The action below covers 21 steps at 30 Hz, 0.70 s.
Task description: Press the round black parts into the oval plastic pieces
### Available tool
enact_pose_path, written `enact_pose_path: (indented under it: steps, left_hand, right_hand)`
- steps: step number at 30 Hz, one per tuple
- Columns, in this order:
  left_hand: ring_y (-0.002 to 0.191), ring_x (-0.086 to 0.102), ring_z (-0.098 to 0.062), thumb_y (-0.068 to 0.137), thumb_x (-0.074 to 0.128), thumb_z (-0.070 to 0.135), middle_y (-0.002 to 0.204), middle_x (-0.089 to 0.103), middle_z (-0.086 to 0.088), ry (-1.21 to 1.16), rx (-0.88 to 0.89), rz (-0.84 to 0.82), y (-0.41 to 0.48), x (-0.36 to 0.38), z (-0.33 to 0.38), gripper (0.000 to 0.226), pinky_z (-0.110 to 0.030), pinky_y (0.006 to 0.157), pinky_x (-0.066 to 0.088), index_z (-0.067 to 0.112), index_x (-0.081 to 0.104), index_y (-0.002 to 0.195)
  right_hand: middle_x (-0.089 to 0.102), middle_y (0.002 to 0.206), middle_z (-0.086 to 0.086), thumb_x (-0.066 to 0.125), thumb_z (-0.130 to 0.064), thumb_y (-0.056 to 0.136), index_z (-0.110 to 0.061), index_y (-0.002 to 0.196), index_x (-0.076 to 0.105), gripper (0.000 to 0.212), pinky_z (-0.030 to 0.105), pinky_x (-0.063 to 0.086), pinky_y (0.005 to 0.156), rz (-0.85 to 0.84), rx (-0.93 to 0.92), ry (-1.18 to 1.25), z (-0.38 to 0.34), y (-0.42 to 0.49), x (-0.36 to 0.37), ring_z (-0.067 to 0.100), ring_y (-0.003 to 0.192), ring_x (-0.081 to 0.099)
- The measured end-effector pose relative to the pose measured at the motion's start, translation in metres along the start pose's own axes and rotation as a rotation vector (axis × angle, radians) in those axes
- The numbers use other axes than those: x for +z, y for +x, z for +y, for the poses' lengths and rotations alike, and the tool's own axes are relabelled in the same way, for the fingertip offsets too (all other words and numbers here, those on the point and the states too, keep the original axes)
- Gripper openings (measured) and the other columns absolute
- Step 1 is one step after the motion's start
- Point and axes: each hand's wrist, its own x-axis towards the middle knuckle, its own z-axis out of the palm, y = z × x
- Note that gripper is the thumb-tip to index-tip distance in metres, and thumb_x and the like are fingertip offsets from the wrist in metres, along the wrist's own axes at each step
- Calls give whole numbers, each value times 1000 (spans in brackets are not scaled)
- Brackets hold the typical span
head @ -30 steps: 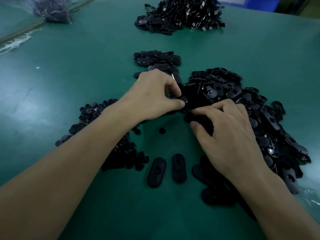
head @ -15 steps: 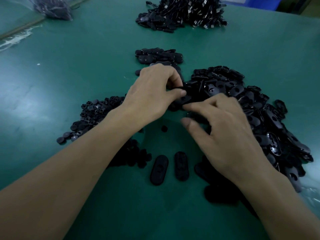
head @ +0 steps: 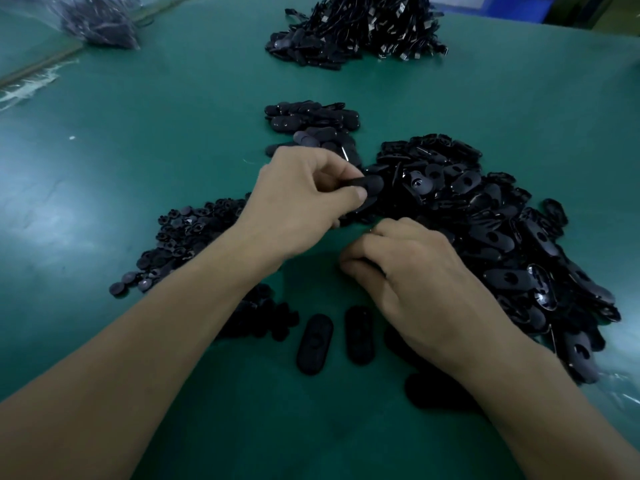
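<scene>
My left hand (head: pixel 304 199) pinches a black oval plastic piece (head: pixel 370 184) between thumb and fingers, just above the green table beside the big heap of oval pieces (head: pixel 491 237). My right hand (head: pixel 415 282) lies nearer me with its fingers curled under; whatever is inside them is hidden. A pile of small round black parts (head: pixel 187 237) lies to the left, partly under my left forearm. Two oval pieces (head: pixel 314 344) (head: pixel 359 335) lie side by side close to me, between my arms.
A smaller stack of oval pieces (head: pixel 311 123) sits behind my left hand. A large heap of black clips (head: pixel 360 29) is at the far edge of the green table (head: pixel 138 133). A clear bag of dark parts (head: pixel 100 26) lies at the far left.
My left hand has lifted an oval piece off the heap's edge. My right hand has pulled back toward me from the heap and curled its fingers.
</scene>
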Motion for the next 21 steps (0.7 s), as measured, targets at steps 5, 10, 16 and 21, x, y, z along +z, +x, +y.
enact_pose_path:
  steps: [5, 10, 16, 21]
  left_hand:
    - [55, 64, -4, 84, 76, 2, 63, 71, 2, -191, -22, -72, -6, -1, 2, 14, -15, 52, 50, 15, 72, 87]
    - [62, 70, -10, 82, 76, -1, 67, 74, -2, -245, -36, -89, -8, -1, 0, 17, -19, 58, 57, 15, 72, 86]
    - [69, 73, -20, 75, 79, -7, 76, 75, -16, -275, -35, -120, -12, -2, 2, 24, -23, 62, 58, 14, 75, 86]
    - [71, 74, -19, 76, 76, -11, 77, 75, -16, -342, -52, -153, -14, 0, 5, 25, -23, 63, 58, 11, 75, 88]
  right_hand:
    - [66, 87, -4, 60, -17, 98, -18, 94, 71, 11, 30, 47, 76, 233, 54, 126, 1, -1, -4, 13, 83, 59]
    - [64, 76, -20, 65, -19, 95, -32, 92, 67, 14, 11, 46, 62, 418, 136, 345, 6, -5, -12, 3, 73, 61]
    - [69, 83, -14, 65, -18, 95, -38, 92, 68, 20, 24, 53, 60, 473, 181, 491, 11, -5, -15, 12, 69, 64]
    - [71, 84, -16, 68, -15, 93, -37, 91, 68, 22, 12, 50, 66, 494, 201, 588, 13, -3, -16, 5, 75, 67]
